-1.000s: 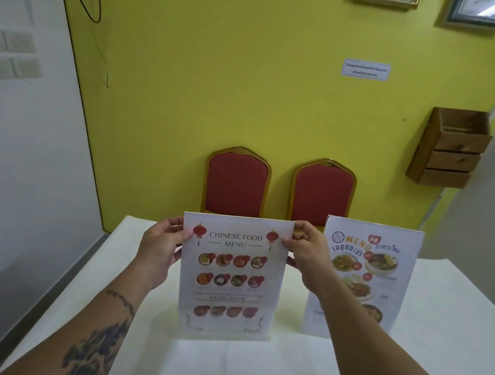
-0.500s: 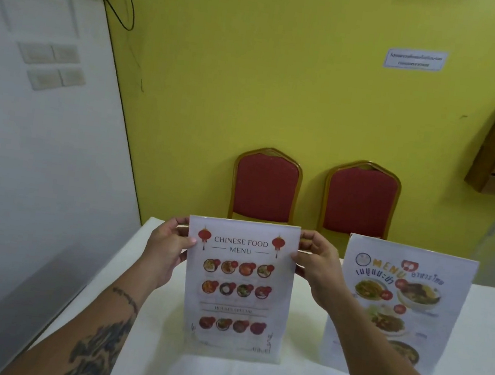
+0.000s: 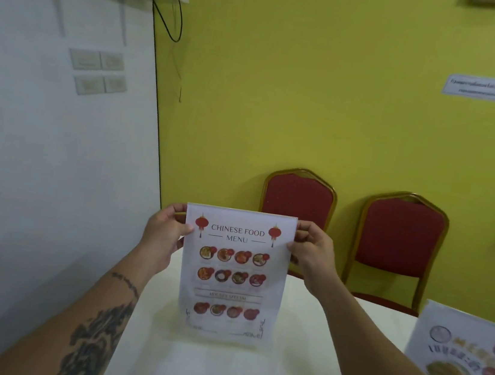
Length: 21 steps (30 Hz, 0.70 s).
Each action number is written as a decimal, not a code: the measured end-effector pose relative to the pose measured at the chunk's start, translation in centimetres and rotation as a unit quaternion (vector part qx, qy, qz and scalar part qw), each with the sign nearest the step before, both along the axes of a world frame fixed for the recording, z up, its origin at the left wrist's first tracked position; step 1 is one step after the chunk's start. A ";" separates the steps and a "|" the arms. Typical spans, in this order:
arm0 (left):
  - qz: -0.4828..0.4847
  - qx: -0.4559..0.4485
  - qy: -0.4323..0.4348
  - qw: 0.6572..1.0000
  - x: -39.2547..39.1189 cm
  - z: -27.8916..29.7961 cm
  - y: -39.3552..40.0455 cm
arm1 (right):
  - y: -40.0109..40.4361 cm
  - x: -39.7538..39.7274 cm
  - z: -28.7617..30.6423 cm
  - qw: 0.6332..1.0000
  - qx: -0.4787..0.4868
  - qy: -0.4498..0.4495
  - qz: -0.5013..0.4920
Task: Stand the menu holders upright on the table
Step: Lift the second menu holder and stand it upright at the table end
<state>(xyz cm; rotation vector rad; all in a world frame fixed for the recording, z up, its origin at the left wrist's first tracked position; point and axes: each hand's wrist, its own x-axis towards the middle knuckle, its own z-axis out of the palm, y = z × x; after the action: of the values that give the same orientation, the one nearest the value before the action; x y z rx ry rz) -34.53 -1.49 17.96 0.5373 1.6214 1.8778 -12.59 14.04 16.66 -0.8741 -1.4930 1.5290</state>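
Observation:
A clear menu holder with a "Chinese Food Menu" sheet [image 3: 233, 276] stands upright at the middle of the white table [image 3: 209, 371], its lower edge at the cloth. My left hand [image 3: 164, 236] grips its upper left corner. My right hand [image 3: 313, 252] grips its upper right corner. A second menu holder [image 3: 465, 367] with a colourful food menu stands upright at the right edge of the view, partly cut off by the frame.
Two red chairs with gold frames [image 3: 298, 206] [image 3: 400, 235] stand against the yellow wall behind the table. A white wall panel [image 3: 54, 162] runs close along the table's left side.
The Chinese menu holder and both hands have shifted left along the table, away from the second holder. The view has turned left, pushing the second holder to the right edge.

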 end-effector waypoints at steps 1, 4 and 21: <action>0.003 0.000 0.000 1.000 -1.4 0.2 0.3 | 0.4 -1.6 0.1 1.000 -0.002 -0.002 -0.005; 0.012 -0.001 -0.001 1.000 -5.3 0.4 1.3 | 1.7 -6.0 0.4 1.000 0.000 -0.012 -0.014; -0.008 -0.042 -0.014 0.999 -15.8 -2.3 5.8 | 5.2 -16.8 -2.5 0.995 -0.046 -0.006 -0.085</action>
<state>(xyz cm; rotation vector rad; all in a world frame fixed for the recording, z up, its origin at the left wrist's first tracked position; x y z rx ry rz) -50.28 4.27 15.62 0.4861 1.6648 1.7888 -29.36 19.21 14.16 -1.0372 -1.3289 1.4773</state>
